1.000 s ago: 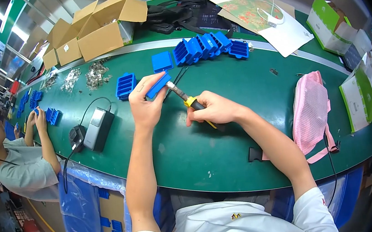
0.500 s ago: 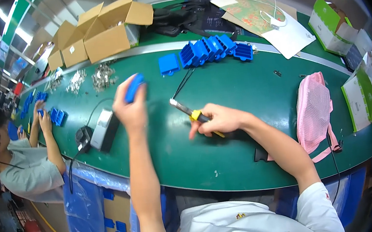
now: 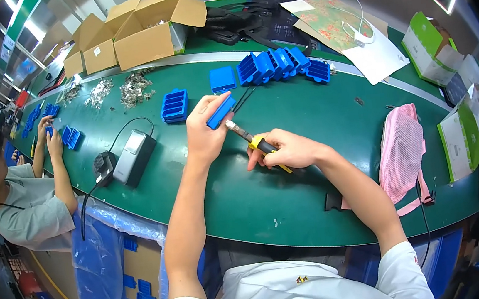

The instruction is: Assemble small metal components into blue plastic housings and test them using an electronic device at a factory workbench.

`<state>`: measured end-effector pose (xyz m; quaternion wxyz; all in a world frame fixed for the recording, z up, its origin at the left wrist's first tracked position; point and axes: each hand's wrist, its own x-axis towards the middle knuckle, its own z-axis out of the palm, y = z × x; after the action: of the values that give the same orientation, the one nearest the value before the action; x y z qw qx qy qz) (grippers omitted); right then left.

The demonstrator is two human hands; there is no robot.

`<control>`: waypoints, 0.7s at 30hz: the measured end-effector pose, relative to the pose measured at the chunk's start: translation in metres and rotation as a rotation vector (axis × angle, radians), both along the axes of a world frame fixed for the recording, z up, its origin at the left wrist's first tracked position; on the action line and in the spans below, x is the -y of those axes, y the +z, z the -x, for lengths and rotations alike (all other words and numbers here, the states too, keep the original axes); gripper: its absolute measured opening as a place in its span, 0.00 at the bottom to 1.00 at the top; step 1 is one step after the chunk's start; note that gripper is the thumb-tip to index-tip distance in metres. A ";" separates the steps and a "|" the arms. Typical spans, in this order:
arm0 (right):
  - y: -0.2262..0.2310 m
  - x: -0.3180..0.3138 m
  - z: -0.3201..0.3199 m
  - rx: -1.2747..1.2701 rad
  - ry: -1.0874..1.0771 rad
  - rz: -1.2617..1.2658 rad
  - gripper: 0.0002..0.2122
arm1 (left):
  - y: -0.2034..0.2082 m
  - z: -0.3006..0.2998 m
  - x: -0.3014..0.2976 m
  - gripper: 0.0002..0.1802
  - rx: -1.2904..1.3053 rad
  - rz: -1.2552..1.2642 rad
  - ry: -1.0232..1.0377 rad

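Observation:
My left hand (image 3: 205,131) is closed around a blue plastic piece (image 3: 221,112), held tilted above the table. In my right hand (image 3: 287,149) is a pair of pliers (image 3: 260,143) with black and yellow handles. The metal jaws point up and left, close to the lower end of the blue piece; whether they touch it I cannot tell. Two thin black strips (image 3: 244,99) lie just beyond. A blue slotted box (image 3: 174,105) rests left of my left hand. Farther back are a flat blue piece (image 3: 222,79) and a leaning row of blue slotted boxes (image 3: 273,65).
Heaps of small metal parts (image 3: 136,89) lie at the back left, before open cardboard boxes (image 3: 145,46). A grey-black device (image 3: 135,158) with a cable sits left. A pink mesh bag (image 3: 401,155) is at the right. Another person (image 3: 31,191) works at the far left.
My left hand has moved right with the blue piece, close to the pliers' jaws. The blue slotted box now shows where that hand was. My right hand keeps hold of the pliers.

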<state>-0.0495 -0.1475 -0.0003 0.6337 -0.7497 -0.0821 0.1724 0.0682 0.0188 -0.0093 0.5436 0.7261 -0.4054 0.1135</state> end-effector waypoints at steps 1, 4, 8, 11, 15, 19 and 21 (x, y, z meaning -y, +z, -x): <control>-0.001 0.000 -0.001 -0.005 0.008 -0.001 0.12 | 0.000 0.000 0.000 0.24 0.002 -0.007 -0.011; 0.000 0.001 0.000 -0.012 0.015 -0.008 0.12 | 0.001 0.003 0.002 0.25 0.024 -0.029 -0.030; -0.003 0.003 -0.002 -0.032 0.037 0.043 0.15 | 0.000 0.003 0.003 0.25 0.058 -0.045 -0.037; 0.005 0.000 -0.001 -0.039 0.020 0.055 0.13 | -0.001 0.002 0.003 0.26 0.070 -0.060 -0.029; -0.002 -0.001 -0.003 -0.071 -0.008 -0.001 0.11 | -0.003 -0.001 0.004 0.26 0.096 -0.073 -0.048; -0.005 0.002 -0.007 -0.082 0.029 0.044 0.11 | -0.004 -0.001 0.003 0.26 0.090 -0.103 -0.067; -0.005 0.003 -0.006 -0.087 0.031 0.062 0.12 | -0.005 -0.001 0.004 0.26 0.095 -0.109 -0.071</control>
<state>-0.0437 -0.1505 -0.0056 0.6105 -0.7593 -0.0609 0.2169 0.0690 0.0148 -0.0138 0.4870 0.7336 -0.4620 0.1062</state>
